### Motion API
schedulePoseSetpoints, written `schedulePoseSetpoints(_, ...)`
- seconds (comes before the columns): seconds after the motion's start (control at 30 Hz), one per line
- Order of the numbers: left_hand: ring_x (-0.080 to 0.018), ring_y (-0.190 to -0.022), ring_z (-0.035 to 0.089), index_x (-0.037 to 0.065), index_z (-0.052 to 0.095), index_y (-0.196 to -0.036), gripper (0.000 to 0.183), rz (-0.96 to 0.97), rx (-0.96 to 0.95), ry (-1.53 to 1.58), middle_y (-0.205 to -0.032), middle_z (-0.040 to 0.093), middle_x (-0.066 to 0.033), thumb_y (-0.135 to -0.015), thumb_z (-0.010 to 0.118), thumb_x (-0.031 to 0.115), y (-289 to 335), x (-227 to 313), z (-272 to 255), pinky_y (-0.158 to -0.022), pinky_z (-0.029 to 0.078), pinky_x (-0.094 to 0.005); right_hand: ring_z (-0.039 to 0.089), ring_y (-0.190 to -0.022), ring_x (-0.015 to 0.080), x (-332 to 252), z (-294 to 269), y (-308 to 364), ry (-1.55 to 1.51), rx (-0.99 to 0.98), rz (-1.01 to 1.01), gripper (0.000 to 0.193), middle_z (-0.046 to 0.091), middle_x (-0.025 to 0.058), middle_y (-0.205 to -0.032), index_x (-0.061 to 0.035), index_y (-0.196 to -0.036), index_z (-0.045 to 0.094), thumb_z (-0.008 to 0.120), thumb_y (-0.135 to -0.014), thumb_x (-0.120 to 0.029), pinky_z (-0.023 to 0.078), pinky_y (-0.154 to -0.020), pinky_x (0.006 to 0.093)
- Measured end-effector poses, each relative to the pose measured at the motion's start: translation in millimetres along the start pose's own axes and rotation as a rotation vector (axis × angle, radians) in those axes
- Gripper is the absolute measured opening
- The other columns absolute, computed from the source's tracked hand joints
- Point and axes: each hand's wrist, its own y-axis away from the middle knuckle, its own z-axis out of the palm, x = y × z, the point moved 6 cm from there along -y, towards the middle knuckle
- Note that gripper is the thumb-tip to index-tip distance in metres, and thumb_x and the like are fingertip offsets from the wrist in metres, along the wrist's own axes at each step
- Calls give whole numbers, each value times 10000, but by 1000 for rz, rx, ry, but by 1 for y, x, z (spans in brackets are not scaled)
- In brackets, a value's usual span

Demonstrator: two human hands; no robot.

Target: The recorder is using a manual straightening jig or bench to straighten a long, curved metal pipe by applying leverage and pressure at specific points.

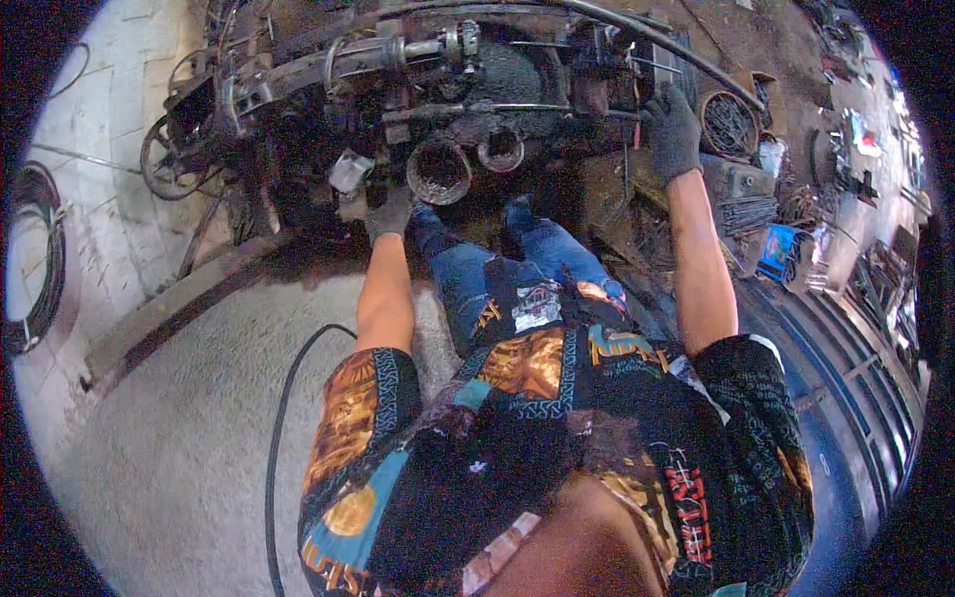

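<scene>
A long, dark, greasy machine (477,60) with shafts and rods stretches across in front of me. Both my hands wear dark grey gloves. My left hand (390,213) is low at the machine's front, left of a round metal cup (439,171); shadow hides its fingers. Close by it is a whitish block-shaped part (351,172). A second, smaller cup (500,149) sits to the right. My right hand (675,134) reaches to the machine's right end, its fingers stretched upward against the dark metal there. No object shows in that hand.
A round container of wire or rods (729,124) stands right of my right hand, near coiled wire (748,213) and a blue package (777,251). A handwheel (171,159) is at the machine's left end. A black hose (284,428) lies on the concrete floor; a cable coil (40,259) is far left.
</scene>
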Motion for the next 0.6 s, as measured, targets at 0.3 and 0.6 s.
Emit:
schedulePoseSetpoints(0.3,-289,-1260,547,70,599,-1314,505,129,654,543,-1340,617,-103,-978,524,439,-3,-2,-62,-1109,390,-463,620,-1159,357,-42,10,-31,-1418,-71,330,221,689,174,-1201,-50,-1022,701,582,-957,-224,475,-1064,491)
schedulePoseSetpoints(0.6,-341,-1323,492,27,500,-1405,448,-119,714,-57,-1430,545,-156,-1017,501,251,59,39,-83,-1148,348,-481,621,-1045,142,-105,53,-38,476,-58,-563,315,694,68,-1138,-3,-1230,654,629,-916,6,513,-906,304)
